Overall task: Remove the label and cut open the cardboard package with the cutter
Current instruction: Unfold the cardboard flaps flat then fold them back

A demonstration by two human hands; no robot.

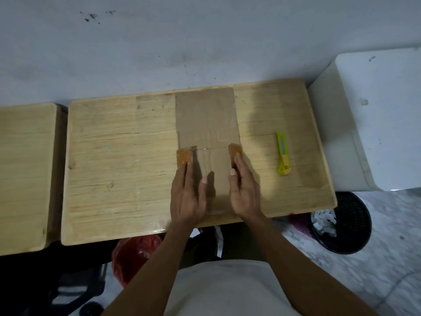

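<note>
A brown cardboard package lies flat in the middle of the wooden table, with a cut line across it near my hands. Two small orange-brown side flaps stand up at that line. My left hand lies along the package's left side, fingertips on the left flap, thumb on top of the cardboard. My right hand mirrors it on the right side, fingertips at the right flap. The yellow-green cutter lies on the table to the right of the package, untouched. No label is visible.
A second wooden table stands to the left. A white box-shaped unit stands at the right. Below the table's right corner is a black bin with paper scraps, beside a pink basket. A red bag sits under the table.
</note>
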